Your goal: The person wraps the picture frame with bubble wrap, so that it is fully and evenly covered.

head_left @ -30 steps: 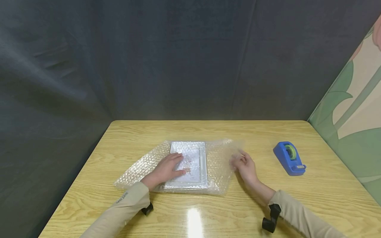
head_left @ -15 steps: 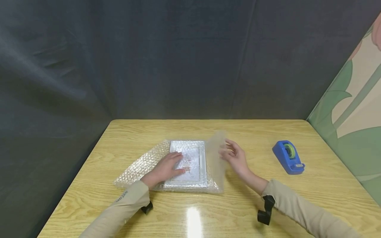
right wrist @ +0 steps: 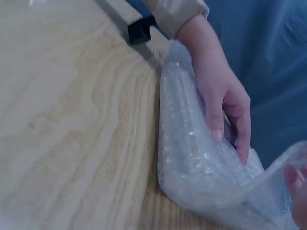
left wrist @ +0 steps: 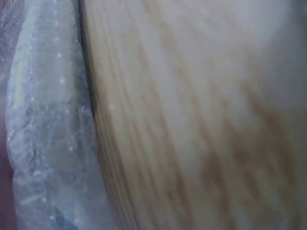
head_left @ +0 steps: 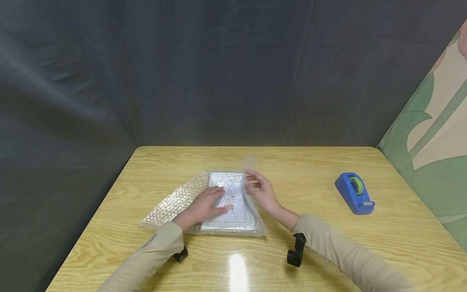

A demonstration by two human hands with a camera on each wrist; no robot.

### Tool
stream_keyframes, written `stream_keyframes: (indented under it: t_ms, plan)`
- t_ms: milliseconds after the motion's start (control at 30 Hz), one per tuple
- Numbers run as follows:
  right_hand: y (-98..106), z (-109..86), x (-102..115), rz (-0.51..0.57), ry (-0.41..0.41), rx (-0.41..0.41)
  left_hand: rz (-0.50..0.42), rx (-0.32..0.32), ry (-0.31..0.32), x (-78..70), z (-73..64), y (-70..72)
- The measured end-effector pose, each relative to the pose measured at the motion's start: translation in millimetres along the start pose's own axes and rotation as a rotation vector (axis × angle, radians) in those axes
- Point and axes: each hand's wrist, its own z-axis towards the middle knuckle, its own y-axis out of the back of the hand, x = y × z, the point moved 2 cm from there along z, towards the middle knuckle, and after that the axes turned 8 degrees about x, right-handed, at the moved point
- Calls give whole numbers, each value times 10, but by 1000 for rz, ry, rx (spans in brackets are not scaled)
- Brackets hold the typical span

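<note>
A light silver-grey picture frame [head_left: 235,202] lies flat in bubble wrap [head_left: 175,205], towards the front middle of the table. My left hand [head_left: 203,205] rests on the wrapped frame with its fingers spread. At the frame's right side my right hand [head_left: 262,192] pinches the lifted edge of the bubble wrap, which stands up and leans over the frame. In the right wrist view the bubble wrap [right wrist: 192,158] curves around the frame's side, and part of my right hand [right wrist: 298,191] shows at the edge. Close up, the left wrist view has the padded bubble wrap [left wrist: 53,120].
A blue tape dispenser [head_left: 352,196] with a greenish roll stands at the right of the wooden table [head_left: 299,162]. Behind the table hangs a dark curtain [head_left: 226,81], and a floral panel [head_left: 434,134] is on the right.
My right hand has moved left, carrying the right flap of bubble wrap up and over the frame's right border. The left hand has stayed in place.
</note>
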Motion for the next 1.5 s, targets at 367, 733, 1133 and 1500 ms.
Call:
stream_keyframes:
  t_ms: [367, 733, 1133, 1500]
  plan:
    - [-137, 53, -138, -248, 130, 197, -6, 0, -18, -44, -28, 29]
    - [-271, 9, -245, -654, 211, 179, 6, -23, -38, -52, -47, 43]
    - [-325, 55, -254, -790, 140, 181, -21, -46, -30, 35, -104, 87]
    - [-374, 80, -291, -903, 155, 226, -5, -70, 36, 94, -176, 102]
